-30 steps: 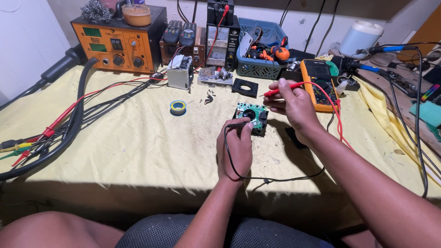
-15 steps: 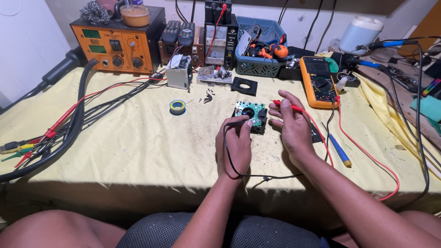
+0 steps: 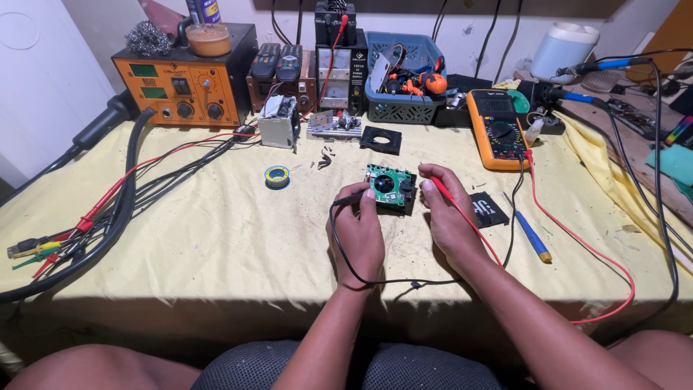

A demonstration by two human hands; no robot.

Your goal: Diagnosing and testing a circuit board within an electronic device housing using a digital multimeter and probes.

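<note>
A small green circuit board [image 3: 390,187] lies on the yellow cloth [image 3: 216,231] in the middle of the bench. My left hand [image 3: 357,235] grips a black test probe whose tip touches the board's left edge. My right hand [image 3: 446,217] holds a red test probe [image 3: 442,189] beside the board's right edge. The red and black leads run back to an orange multimeter [image 3: 498,128] at the right rear.
An orange soldering station [image 3: 180,83], a power supply [image 3: 336,65] and a blue basket of tools [image 3: 404,79] line the back. A solder spool [image 3: 276,175], a blue-handled tool [image 3: 533,237], a black square part [image 3: 380,139] and a cable bundle [image 3: 123,202] lie around.
My right hand has come back from the multimeter with the red probe and now rests beside the board. My left hand stays on the black probe.
</note>
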